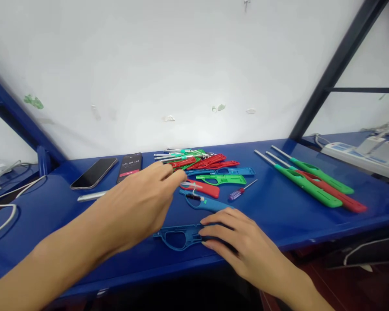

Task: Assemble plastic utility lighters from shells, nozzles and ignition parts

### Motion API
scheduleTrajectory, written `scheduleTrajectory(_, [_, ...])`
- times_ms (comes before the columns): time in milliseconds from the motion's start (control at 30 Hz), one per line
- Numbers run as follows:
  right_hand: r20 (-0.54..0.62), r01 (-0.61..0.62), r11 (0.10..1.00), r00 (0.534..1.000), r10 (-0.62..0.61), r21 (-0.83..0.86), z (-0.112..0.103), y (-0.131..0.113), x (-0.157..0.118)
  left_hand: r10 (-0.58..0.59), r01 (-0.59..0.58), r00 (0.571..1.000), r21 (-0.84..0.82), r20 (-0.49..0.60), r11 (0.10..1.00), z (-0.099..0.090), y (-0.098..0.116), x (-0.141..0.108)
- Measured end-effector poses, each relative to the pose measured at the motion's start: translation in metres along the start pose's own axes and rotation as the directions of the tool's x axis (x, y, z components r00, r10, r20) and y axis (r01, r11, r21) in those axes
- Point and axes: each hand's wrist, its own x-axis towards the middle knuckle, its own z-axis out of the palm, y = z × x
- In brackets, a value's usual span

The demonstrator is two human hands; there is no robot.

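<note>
blue half-shell point(192, 233) at lower ctr of frame, r hand point(241, 242) grasping its handle end, prob light, stiff, bit slick, best held by side rims w/o squeezing; l hand point(139, 198), left of ctr, can't tell if gripping

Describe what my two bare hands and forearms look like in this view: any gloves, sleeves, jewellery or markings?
Both the left hand and the right hand are ungloved, with slender fingers. No sleeve shows on either forearm up to the picture's edge. No watch, bracelet, ring, cable or marking is visible on them, though some left fingers are hidden from view.
</note>
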Motion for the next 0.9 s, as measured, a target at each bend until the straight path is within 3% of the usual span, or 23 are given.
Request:
scheduleTrajectory(100, [-0.005,0.006,1.000,1.000,-0.006,-0.003,0.000,0.000,0.000,-0.050,0.049,0.990,0.013,0.133,0.999,0.006,-0.007,0.040])
scheduleTrajectory(200, [-0.007,-0.001,1.000,1.000,0.001,0.001,0.000,0.001,0.000,-0.031,0.030,0.988,0.005,0.150,1.000,0.022,-0.017,0.085])
scheduleTrajectory(333, [0.001,-0.012,1.000,1.000,0.012,-0.006,0.000,0.000,0.000,-0.014,0.016,0.989,-0.016,0.146,1.000,0.060,-0.033,0.137])
scheduleTrajectory(467, [-0.004,-0.003,1.000,1.000,0.003,-0.016,-0.001,-0.002,0.001,0.022,-0.010,0.986,-0.075,0.167,0.997,0.104,-0.047,0.166])
scheduleTrajectory(567, [-0.012,0.008,0.999,1.000,-0.008,-0.034,-0.001,-0.002,0.001,0.034,-0.014,0.988,-0.127,0.151,0.992,0.125,-0.056,0.172])
scheduleTrajectory(667, [-0.016,0.021,0.999,1.000,-0.022,-0.049,0.000,-0.001,0.000,0.021,0.001,0.992,-0.176,0.126,0.984,0.130,-0.061,0.168])
scheduleTrajectory(767, [-0.041,0.038,0.998,0.998,-0.040,-0.047,0.002,0.000,0.001,-0.017,0.037,0.996,-0.214,0.092,0.976,0.118,-0.061,0.156])
scheduleTrajectory(900, [-0.123,0.089,0.995,0.988,-0.095,-0.053,0.004,0.001,0.002,-0.101,0.096,0.995,-0.267,-0.005,0.959,0.081,-0.053,0.123])
